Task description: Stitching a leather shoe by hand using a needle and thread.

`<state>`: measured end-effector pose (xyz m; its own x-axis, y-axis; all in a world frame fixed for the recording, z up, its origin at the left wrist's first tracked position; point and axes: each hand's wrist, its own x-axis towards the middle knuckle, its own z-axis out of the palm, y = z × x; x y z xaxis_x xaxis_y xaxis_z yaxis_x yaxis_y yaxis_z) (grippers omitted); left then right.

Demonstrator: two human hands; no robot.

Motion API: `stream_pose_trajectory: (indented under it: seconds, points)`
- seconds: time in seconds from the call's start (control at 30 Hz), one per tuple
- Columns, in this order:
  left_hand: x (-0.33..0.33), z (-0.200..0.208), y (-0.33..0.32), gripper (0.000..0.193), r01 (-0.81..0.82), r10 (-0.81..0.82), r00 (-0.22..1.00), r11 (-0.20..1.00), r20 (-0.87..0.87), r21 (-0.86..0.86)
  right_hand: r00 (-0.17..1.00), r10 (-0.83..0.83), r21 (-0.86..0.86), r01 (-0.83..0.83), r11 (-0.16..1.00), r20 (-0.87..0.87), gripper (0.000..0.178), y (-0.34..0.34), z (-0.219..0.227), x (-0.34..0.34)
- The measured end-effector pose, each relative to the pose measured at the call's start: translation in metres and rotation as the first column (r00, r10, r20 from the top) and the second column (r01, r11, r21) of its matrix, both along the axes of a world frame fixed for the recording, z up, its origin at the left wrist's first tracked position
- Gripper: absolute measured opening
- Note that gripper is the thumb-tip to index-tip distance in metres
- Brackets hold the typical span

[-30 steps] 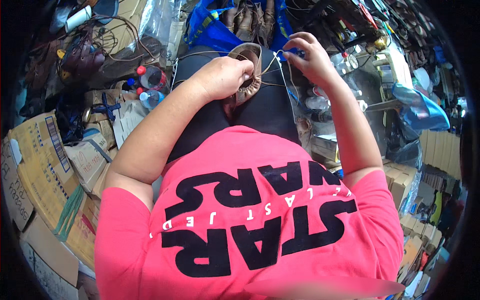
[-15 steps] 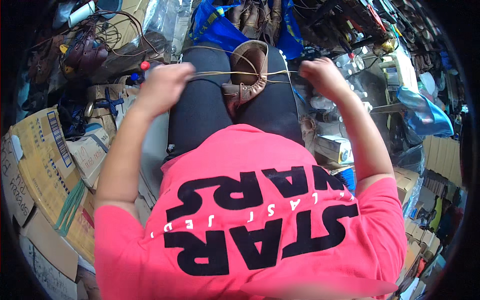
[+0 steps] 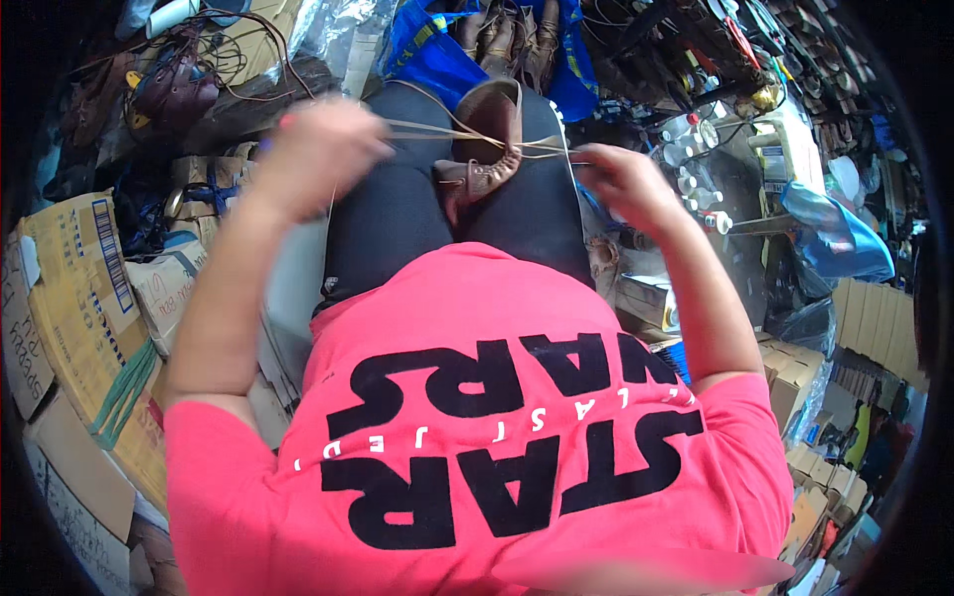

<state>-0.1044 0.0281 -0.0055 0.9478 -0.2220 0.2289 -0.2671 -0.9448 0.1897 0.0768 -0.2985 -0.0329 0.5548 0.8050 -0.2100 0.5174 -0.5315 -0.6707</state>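
A brown leather boot [image 3: 505, 114] is wedged between my thighs, its opening turned up and a row of lacing or stitches running along one curved edge. Thin pale cord [image 3: 427, 129] runs out from that edge to both sides. My left hand [image 3: 333, 149], smeared by motion, is closed round the cord left of the boot, over my left thigh. On the other side my right hand [image 3: 626, 184] pinches the cord's other end just beyond my right thigh. Slack strands of cord loop over the boot's top. The exact spot where the cord enters the leather is too small to tell.
A blue bag [image 3: 422, 50] holding several brown boots [image 3: 542, 40] stands beyond my knees. Cardboard boxes [image 3: 79, 258] crowd the left side. Clear plastic bottles [image 3: 701, 189] and a blue plastic bag [image 3: 845, 238] lie to the right. Shoes and cords lie at the upper left.
My left hand has risen a little, and my right hand has come inward and slightly down. The cord, taut before, now hangs looser in several strands. The boot has shifted slightly.
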Motion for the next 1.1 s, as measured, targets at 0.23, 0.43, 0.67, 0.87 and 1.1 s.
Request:
stream_pose_trajectory:
  seconds: [0.23,0.43,0.67,0.87,1.1]
  points:
    - [-0.154,0.114,0.287,0.032,-0.933,0.872,0.230,0.323,0.433,-0.155,0.646,-0.549,-0.452,0.763,0.462,0.530,0.039,-0.305,-0.026,0.110]
    - [-0.004,-0.001,0.023,0.040,-0.463,0.479,0.862,0.604,-0.168,-0.649,0.917,-0.363,-0.028,0.373,0.928,0.165,0.043,-0.097,-0.036,0.035]
    - [0.020,-0.035,-0.039,0.021,-0.331,0.208,0.938,0.774,-0.278,-0.539,0.982,-0.166,0.150,0.151,0.977,0.091,0.018,0.008,-0.034,-0.008]
    - [-0.056,-0.056,0.094,0.029,-0.567,0.590,0.773,0.478,-0.234,-0.671,0.892,-0.226,-0.021,0.254,0.967,0.392,0.017,-0.062,-0.042,0.030]
    - [-0.026,-0.035,0.062,0.033,-0.691,0.722,0.692,0.666,0.011,-0.281,0.881,-0.313,-0.115,0.373,0.921,0.354,0.029,-0.118,-0.075,0.070]
